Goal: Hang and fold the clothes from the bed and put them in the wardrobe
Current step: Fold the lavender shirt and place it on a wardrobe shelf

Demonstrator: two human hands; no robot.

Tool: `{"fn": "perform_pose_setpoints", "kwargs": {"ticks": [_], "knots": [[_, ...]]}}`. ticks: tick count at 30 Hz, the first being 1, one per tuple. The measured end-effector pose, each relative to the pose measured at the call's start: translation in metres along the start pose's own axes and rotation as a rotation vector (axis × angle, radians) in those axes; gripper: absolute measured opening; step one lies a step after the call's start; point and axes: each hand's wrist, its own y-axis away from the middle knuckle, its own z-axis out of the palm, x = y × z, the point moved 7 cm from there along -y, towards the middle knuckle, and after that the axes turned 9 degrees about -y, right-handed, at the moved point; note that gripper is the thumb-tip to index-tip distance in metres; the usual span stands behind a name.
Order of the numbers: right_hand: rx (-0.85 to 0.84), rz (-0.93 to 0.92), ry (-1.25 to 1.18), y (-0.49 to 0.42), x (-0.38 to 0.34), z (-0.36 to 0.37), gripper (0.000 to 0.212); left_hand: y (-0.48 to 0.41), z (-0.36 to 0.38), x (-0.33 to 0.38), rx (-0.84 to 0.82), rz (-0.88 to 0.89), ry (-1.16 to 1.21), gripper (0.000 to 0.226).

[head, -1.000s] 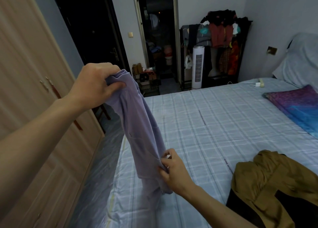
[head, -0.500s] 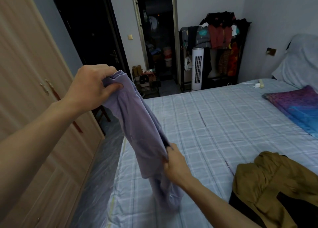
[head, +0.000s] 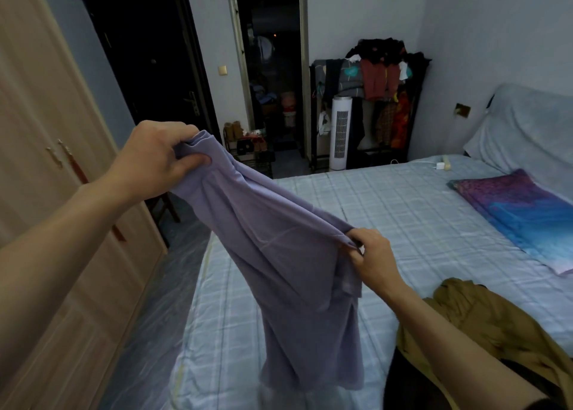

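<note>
Two handles sit on the wooden wardrobe (head: 37,161) at the far left, and its doors are closed. Next to it, farther back, is a dark door (head: 148,53) in the wall.

A person's left hand (head: 155,158) is held up high in front of the wardrobe. Its fingers and thumb are curled tight round the bunched top end of a purple shirt (head: 279,270). The shirt stretches down and to the right, over to the right hand (head: 372,254). That hand is lower, and it pinches the edge of the cloth. The rest of the shirt hangs down over the near corner of the bed (head: 403,211). I cannot tell if its bottom end touches the bed.

The bed has a light blue checked sheet. Past its far side stands a white tower fan (head: 341,130), with a rack full of clothes (head: 381,78) just beside it.

Some brown clothes (head: 496,326) lie in a heap on the bed, down at the right, partly under the right arm. A purple and blue cloth (head: 527,211) lies flat on the bed at the far right.
</note>
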Motion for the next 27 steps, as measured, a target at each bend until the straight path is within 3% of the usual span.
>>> {"fn": "perform_pose_setpoints", "kwargs": {"ticks": [5,15,21,27], "knots": [[-0.086,0.030,-0.066,0.013,0.016,0.006,0.025,-0.005,-0.003,0.011,0.015,0.037,0.021,0.019],[-0.035,0.055,-0.305,0.008,0.001,-0.016,0.017,0.012,-0.013,-0.009,0.036,-0.054,0.042,0.021],[-0.269,0.001,-0.296,0.005,-0.016,-0.011,0.033,0.013,-0.022,-0.009,0.044,-0.038,0.008,0.021],[-0.355,0.074,-0.200,0.010,-0.006,0.000,0.026,0.017,-0.021,-0.007,0.034,-0.025,-0.008,0.018]]}}
